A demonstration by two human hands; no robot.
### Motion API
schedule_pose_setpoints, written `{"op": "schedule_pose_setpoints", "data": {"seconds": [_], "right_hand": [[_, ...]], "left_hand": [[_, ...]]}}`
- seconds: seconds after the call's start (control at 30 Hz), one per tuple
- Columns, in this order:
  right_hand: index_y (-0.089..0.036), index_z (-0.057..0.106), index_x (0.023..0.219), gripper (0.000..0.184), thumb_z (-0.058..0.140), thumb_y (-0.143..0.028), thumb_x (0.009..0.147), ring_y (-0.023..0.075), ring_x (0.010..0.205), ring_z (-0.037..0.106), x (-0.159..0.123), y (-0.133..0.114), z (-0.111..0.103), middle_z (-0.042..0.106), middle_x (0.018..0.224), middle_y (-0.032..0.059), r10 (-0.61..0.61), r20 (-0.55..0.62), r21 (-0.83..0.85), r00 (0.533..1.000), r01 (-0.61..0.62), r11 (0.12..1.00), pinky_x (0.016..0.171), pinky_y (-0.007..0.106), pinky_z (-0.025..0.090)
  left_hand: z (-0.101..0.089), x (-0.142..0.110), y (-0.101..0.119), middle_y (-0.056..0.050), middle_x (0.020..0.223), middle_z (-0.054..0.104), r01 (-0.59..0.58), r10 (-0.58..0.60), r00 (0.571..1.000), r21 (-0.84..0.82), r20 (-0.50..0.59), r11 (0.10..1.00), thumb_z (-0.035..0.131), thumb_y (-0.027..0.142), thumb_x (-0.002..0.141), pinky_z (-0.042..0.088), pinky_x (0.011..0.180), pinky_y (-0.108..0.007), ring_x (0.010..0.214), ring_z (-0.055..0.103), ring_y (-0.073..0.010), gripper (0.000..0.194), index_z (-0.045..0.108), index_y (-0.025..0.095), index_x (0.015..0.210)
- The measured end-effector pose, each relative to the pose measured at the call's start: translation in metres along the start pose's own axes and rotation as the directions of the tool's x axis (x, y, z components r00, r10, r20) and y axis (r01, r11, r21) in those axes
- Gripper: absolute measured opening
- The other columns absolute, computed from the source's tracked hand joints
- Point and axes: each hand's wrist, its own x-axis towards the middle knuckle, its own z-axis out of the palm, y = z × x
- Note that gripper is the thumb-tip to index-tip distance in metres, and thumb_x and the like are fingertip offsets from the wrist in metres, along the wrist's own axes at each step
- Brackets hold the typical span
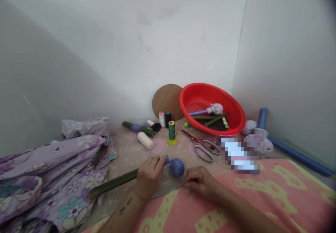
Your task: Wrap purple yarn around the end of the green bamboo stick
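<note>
Bare corner of a white wall (157, 33) behind a speckled beige mat (123, 145), and all the action is down at the bottom of the shot. The left hand (149, 177) is closed firmly round a green rod (112, 182), whose long axis runs from about 8 o'clock up toward 2 o'clock, and a blue yarn ball (176, 167) sits at the rod's far end, just past that hand. The right hand (201, 182) is just a touch nearer the ball, at roughly 4 o'clock from it, its fingers (190, 180) curled in tight at a clear plastic sheet (168, 185) – can't really tell if they're pinching the plastic or a thread. Nothing stands between the ball and either hand. At 12 o'clock from the ball there's a green thread cone (171, 131) on a yellow base, with steel scissors (203, 150) around 2 o'clock and a red plastic basin (183, 101) at 1 o'clock, further back. A white spool (145, 141) lies at 10 o'clock, floral purple fabric (52, 180) is heaped at 9 o'clock, and a pink-and-yellow blanket (275, 191) spreads out around 4 o'clock.
</note>
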Motion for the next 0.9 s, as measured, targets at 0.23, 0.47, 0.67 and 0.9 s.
{"op": "schedule_pose_setpoints", "data": {"seconds": [0.23,0.47,0.67,0.9], "right_hand": [[-0.014,0.055,0.058,0.02,0.052,-0.03,0.068,0.0083,0.044,0.045,0.011,0.0,-0.026,0.05,0.05,-0.0012,0.238,-0.127,0.314,0.963,-0.189,0.931,0.044,0.019,0.035],[-0.014,0.052,0.054,0.021,0.051,-0.029,0.067,0.0068,0.041,0.042,0.064,-0.008,-0.02,0.047,0.046,-0.0023,0.264,-0.373,0.32,0.889,-0.143,0.936,0.041,0.018,0.033],[-0.014,0.057,0.064,0.019,0.046,-0.029,0.07,0.0069,0.041,0.044,0.13,0.012,0.015,0.053,0.051,-0.0011,0.23,-0.326,0.127,0.917,-0.199,0.972,0.039,0.016,0.032],[-0.02,0.064,0.068,0.018,0.047,-0.025,0.069,0.0099,0.056,0.051,0.173,-0.005,0.027,0.062,0.063,0.0002,0.168,-0.32,-0.38,0.932,-0.289,0.879,0.045,0.018,0.028]], "left_hand": [[0.003,-0.002,0.005,-0.004,0.074,0.056,0.14,-0.143,0.981,0.037,0.132,0.99,0.042,0.017,0.077,0.04,0.059,-0.026,0.071,0.052,-0.0162,0.023,0.053,0.019,0.097],[0.005,0.0,0.009,-0.004,0.075,0.056,0.218,-0.209,0.956,-0.021,0.206,0.976,0.043,0.015,0.075,0.038,0.06,-0.024,0.072,0.052,-0.0154,0.024,0.053,0.019,0.097],[0.006,0.001,0.009,-0.003,0.075,0.055,0.277,-0.258,0.922,-0.027,0.288,0.961,0.041,0.013,0.076,0.038,0.06,-0.025,0.072,0.051,-0.016,0.024,0.053,0.019,0.096],[0.011,-0.003,0.008,-0.004,0.078,0.055,0.291,-0.26,0.916,-0.061,0.306,0.955,0.043,0.011,0.073,0.039,0.061,-0.027,0.075,0.05,-0.0177,0.027,0.052,0.018,0.097]]}}
